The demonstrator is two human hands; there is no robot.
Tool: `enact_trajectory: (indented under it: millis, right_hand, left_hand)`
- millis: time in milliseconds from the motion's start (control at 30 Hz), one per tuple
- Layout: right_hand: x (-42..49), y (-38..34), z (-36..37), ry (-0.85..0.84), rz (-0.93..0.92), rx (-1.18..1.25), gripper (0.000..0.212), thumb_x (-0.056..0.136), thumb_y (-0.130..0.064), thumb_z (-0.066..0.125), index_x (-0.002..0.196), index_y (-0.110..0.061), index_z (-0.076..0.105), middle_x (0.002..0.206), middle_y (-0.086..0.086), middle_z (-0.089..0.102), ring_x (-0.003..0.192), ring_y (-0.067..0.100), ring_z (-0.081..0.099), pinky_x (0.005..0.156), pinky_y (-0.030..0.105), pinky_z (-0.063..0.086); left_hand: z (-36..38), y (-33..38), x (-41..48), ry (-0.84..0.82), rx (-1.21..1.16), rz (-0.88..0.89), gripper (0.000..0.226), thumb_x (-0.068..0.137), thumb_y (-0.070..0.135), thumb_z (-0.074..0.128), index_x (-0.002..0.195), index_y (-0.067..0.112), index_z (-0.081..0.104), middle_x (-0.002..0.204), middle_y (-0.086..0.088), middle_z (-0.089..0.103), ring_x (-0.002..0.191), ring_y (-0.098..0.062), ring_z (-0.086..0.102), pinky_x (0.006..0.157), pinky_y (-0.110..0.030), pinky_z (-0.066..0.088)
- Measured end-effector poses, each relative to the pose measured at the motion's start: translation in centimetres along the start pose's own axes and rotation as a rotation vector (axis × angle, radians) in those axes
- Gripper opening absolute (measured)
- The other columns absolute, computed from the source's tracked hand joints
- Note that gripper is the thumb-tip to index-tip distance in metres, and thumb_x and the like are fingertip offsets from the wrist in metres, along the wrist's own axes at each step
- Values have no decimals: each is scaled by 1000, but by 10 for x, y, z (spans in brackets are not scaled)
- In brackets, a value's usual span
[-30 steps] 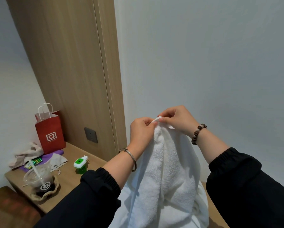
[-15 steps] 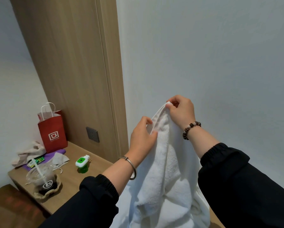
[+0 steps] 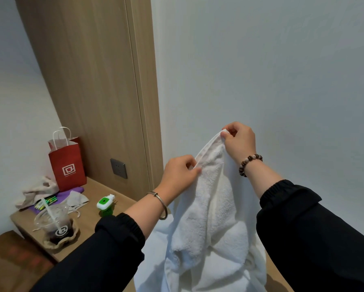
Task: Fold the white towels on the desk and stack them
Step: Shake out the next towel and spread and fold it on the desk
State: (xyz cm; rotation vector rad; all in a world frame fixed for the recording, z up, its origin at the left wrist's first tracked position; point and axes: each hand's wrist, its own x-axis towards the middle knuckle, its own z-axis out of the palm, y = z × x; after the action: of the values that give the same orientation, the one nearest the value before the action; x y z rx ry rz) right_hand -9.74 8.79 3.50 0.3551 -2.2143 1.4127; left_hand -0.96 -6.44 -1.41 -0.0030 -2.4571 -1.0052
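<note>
A second ago the two hands sat bunched together at one corner of the white towel. Now they are apart: the right hand is higher, pinching that corner between thumb and fingertips, and the left hand is lower and to the left, pinching the flat hem a little way along. The stretch of hem between them runs taut and slanted. I take this as the left hand working along the edge towards the next corner, so the towel is being opened out and no fold has begun. The towel hangs in the air in front of the pale wall, thick and looped, gathered in deep vertical folds. Its lower part sags onto more white fabric heaped on the wooden worktop. How many towels lie in that heap I cannot tell, and none shows as folded or stacked.
</note>
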Motion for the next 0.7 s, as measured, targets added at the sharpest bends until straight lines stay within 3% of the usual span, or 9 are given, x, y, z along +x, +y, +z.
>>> enact_trajectory:
  millis: [133, 333, 400, 467, 567, 633, 700]
  right_hand:
    - [1, 3, -3, 9, 17, 23, 10, 84, -7, 60, 79, -16, 62, 69, -10, 56, 65, 2, 52, 55, 6, 34]
    - [-2, 5, -5, 45, 24, 40, 10, 87, -5, 55, 82, -12, 59, 74, -5, 55, 67, 6, 51, 52, 3, 33]
    - [-4, 5, -3, 60, 14, 55, 11, 87, -3, 54, 82, -11, 58, 75, -3, 55, 67, 7, 50, 53, 2, 35]
    - [-8, 5, -3, 73, -9, 68, 12, 86, -1, 51, 81, -11, 56, 75, -3, 53, 66, 5, 48, 54, 3, 35]
    - [-14, 9, -8, 95, -130, -10, 15, 85, 4, 45, 85, -7, 56, 83, 2, 55, 76, 15, 50, 64, 16, 34]
    - [-17, 15, -11, 92, -278, -204, 19, 84, 5, 41, 88, -2, 58, 87, 10, 57, 86, 26, 48, 73, 26, 32]
    - [-19, 20, -15, 120, -424, -453, 22, 81, -3, 40, 83, -2, 62, 83, 13, 57, 85, 32, 49, 75, 35, 29]
  left_hand:
    - [-6, 4, 7, -68, -103, -57, 17, 75, 15, 72, 64, 16, 60, 54, 7, 50, 50, -4, 39, 50, -18, 33]
    - [-11, 5, 12, -178, -167, -92, 20, 85, 5, 59, 76, 21, 52, 42, 13, 40, 37, 0, 35, 41, -11, 28]
    - [-10, 6, 13, -209, -179, -146, 17, 86, 6, 57, 83, 22, 54, 48, 13, 45, 40, 2, 39, 41, -10, 29]
    - [-8, 6, 15, -222, -114, -144, 17, 88, 6, 54, 77, 18, 57, 52, 9, 41, 48, -3, 37, 43, -12, 27]
    - [-6, 9, 15, -164, -17, -44, 19, 89, 8, 53, 72, 6, 60, 56, 6, 40, 56, -10, 35, 49, -15, 28]
    - [-7, 11, 15, -121, 14, 31, 17, 88, 9, 54, 73, 9, 61, 56, 8, 44, 55, -6, 39, 51, -11, 30]
    - [-7, 12, 15, -111, 50, 101, 17, 87, 8, 56, 70, 12, 58, 56, 10, 45, 57, -8, 41, 52, -12, 30]
